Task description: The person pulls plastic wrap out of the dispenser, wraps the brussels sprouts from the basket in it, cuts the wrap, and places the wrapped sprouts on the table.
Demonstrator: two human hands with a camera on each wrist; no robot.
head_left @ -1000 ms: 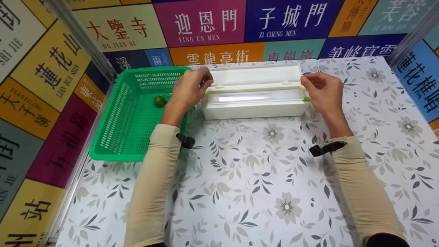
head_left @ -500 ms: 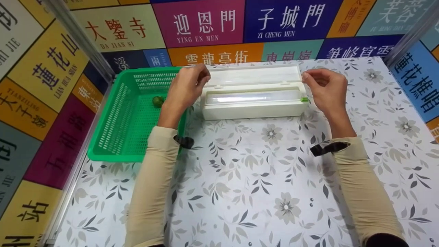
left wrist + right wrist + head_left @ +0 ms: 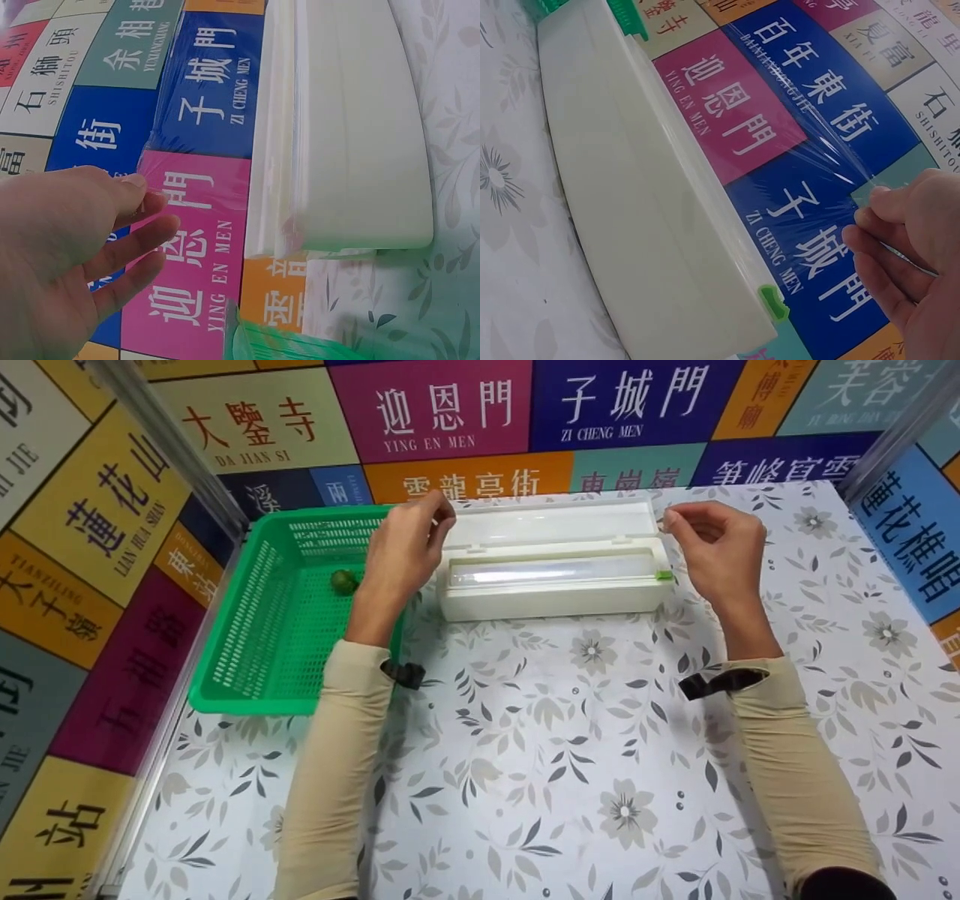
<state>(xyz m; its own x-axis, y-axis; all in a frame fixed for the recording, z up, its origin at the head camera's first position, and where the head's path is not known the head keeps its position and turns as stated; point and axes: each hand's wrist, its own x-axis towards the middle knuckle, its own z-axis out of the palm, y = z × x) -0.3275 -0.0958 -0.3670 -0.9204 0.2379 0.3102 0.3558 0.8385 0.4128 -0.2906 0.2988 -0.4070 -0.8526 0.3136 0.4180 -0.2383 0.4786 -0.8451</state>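
Observation:
A white cling film dispenser box [image 3: 555, 601] sits on the table with its lid [image 3: 555, 521] tipped back and a shiny roll [image 3: 551, 570] inside. Clear cling film [image 3: 817, 142] stretches above the box and creases toward my right hand [image 3: 724, 551]. That hand pinches one film corner between thumb and fingertips, beyond the box's right end. At the left end, my left hand [image 3: 401, 544] pinches the other corner with thumb and forefinger; its remaining fingers are loosely bent in the left wrist view. A green slider [image 3: 774, 301] marks the box's right front edge.
Left of the box stands a green plastic basket [image 3: 255, 701], partly under my left forearm. A small round green fruit [image 3: 344, 582] lies in it. The table [image 3: 525, 780] has a floral cover, and colourful printed panels [image 3: 450, 405] rise behind and at both sides.
Both hands have risen slightly and moved a little outward from the box's ends, still pinching the film. The box and basket stay in place.

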